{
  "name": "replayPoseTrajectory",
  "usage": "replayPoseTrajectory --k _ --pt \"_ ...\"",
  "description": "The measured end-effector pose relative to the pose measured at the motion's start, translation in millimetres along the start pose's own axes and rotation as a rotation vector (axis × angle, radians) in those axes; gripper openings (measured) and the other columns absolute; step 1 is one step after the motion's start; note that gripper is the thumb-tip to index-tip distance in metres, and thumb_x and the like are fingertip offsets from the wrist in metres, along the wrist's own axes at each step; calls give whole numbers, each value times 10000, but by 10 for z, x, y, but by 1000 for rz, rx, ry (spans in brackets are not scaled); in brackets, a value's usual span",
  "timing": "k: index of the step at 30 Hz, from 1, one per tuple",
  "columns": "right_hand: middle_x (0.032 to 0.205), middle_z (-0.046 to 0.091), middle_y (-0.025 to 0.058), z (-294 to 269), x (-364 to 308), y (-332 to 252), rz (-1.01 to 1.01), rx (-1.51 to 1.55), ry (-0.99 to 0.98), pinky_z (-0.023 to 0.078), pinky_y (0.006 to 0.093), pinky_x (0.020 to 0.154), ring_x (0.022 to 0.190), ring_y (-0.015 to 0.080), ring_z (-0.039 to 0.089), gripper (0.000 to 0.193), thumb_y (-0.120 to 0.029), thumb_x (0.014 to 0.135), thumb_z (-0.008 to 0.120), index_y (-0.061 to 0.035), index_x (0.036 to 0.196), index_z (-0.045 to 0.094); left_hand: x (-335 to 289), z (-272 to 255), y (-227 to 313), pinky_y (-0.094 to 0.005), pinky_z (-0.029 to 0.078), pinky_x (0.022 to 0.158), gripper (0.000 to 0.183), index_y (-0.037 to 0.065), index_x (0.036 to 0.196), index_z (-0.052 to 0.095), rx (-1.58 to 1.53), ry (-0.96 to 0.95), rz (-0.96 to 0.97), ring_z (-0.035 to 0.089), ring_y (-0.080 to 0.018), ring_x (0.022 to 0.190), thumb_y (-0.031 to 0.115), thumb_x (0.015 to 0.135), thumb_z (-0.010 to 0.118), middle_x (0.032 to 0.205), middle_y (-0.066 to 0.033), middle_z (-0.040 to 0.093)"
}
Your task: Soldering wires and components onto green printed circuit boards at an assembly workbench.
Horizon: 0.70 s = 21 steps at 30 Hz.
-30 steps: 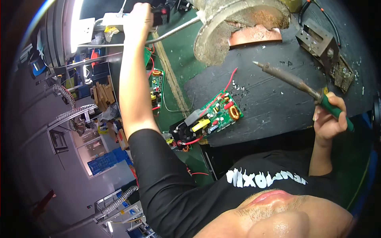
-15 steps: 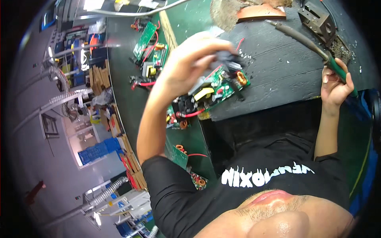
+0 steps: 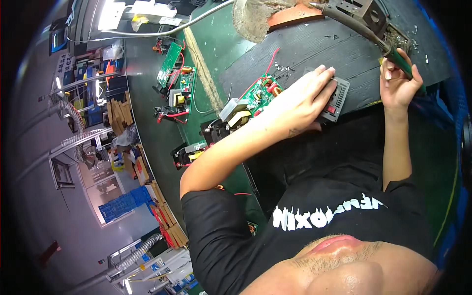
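Brightly lit from a glaring white strip lamp (image 3: 105, 14) at upper left, blown out to pure white; mostly sharp at centre, strongly bent and darkened to a black vignette toward the fisheye rim

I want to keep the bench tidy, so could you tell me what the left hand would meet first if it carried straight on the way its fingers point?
Probably the grey switch panel under the left hand's fingertips.

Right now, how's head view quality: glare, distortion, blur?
Head view: strong fisheye, with the dark work board edges bowing and black corners; the lamp at top left is blown out white; the left hand, right hand and green circuit board are sharp; the person's chin at the bottom is close and soft.
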State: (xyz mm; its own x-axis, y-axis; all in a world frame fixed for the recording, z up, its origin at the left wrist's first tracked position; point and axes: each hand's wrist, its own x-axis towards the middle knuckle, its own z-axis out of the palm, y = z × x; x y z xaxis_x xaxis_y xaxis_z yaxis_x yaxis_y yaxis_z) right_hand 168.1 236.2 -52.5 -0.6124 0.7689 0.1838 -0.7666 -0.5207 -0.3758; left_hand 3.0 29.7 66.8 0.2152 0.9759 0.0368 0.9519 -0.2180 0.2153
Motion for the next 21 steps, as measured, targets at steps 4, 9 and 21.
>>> replayPoseTrajectory --k 4,9,21 --pt "796 563 134 8 15 -38 21 -15 12 369 244 487 612 188 471 500 -380 883 464 17 1157 593 23 2 -152 -369 512 762 272 30 1032 603 -54 194 -29 601 -294 907 59 763 575 986 -131 578" --pt "794 561 135 -17 17 -49 37 -33 23 367 241 487 609 185 466 499 -379 883 458 17 1153 597 -33 -246 -593 -349 490 624 177 86 870 611 105 438 -125 599 -254 722 86 704 670 750 -45 590" --pt "799 558 132 -2 34 -6 41 -25 13 355 225 478 609 181 463 509 -384 877 463 16 1163 596 -384 -231 -1182 -288 501 666 242 46 956 667 -279 313 -602 655 -204 710 195 775 724 828 -108 683"
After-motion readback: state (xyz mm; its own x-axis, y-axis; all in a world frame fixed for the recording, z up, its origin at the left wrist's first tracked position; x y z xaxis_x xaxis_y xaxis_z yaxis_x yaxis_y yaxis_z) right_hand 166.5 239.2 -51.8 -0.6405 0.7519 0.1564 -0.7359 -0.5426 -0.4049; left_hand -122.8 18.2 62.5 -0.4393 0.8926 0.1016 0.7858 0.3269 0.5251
